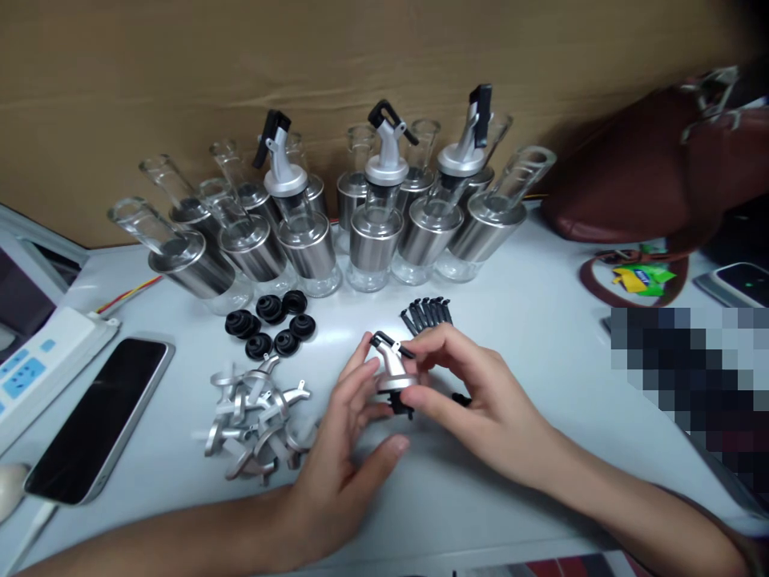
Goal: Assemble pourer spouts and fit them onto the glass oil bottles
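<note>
A silver bottle pourer [395,373] with a black flip lever and black stopper is upright between my hands. My right hand [465,385] pinches it by thumb and fingers at the right side. My left hand [354,433] is open around its left side, thumb apart; whether its fingertips touch the pourer I cannot tell. On the table to the left lie a pile of loose silver pourer spouts [258,417] and several black rubber stoppers [270,320]. Beyond my right hand is a row of small black levers [426,314]. A small black piece [461,399] is partly hidden by that hand.
Several glass bottles with steel sleeves [312,248] stand at the back against cardboard [336,64]; three carry pourers. A phone [99,421] and a power strip [42,373] are at left. A brown bag [637,176] and a yellow-green packet [646,279] are at right.
</note>
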`<state>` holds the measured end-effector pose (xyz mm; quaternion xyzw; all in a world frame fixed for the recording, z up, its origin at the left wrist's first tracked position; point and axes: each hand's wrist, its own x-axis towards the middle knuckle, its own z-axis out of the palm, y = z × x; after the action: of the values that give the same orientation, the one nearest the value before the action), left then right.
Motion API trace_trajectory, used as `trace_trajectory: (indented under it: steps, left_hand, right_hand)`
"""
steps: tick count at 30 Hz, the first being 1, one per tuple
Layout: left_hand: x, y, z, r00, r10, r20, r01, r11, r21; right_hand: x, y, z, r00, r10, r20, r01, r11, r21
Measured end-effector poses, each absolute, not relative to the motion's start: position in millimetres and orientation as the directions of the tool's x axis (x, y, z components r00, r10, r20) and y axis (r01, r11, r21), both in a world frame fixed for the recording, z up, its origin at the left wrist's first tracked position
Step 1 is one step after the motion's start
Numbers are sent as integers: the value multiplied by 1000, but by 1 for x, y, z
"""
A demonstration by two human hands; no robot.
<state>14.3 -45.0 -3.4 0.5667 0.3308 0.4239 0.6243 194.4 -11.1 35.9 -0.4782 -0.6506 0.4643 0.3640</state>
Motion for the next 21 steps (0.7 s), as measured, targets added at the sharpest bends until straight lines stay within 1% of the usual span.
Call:
trace_trajectory:
  steps: [4,7,9,13,16,17,18,19,20,21]
  left_hand:
    - [13,-46,-8,427,897,118,-122,-72,990]
    - [13,-45,-12,458,881,117,-33,-114,993]
    - [14,-45,-14,490,863,125,24,-156,987]
    - [16,-48,-9,526,834,167,92,-251,964]
    - [14,-43,11,575,795,190,192,-358,914]
    - [11,-38,21,583,776,242,209,-430,878]
    - [7,-29,31,574,744,341,204,-534,821]
    - [2,-18,43,490,745,454,232,-613,756]
    - [-4,-5,54,396,697,598,260,-710,655]
    - [-11,10,64,277,656,702,325,-752,574]
  right_hand:
    - [195,-12,35,-193,980,38,132,65,-989]
    - [191,-12,33,-189,982,26,8,28,-1000]
    - [188,-12,32,-184,983,24,-37,17,-999]
    - [186,-14,28,-121,991,49,-24,46,-999]
    - [189,-12,26,-69,991,113,30,115,-993]
    - [190,-11,26,-54,987,150,36,152,-988]
    - [191,-10,26,-37,980,194,31,195,-980]
    - [192,-9,27,-20,971,236,17,237,-971]
    - [192,-8,27,-7,963,271,-1,271,-963]
    - [192,-7,27,5,955,296,-22,297,-955]
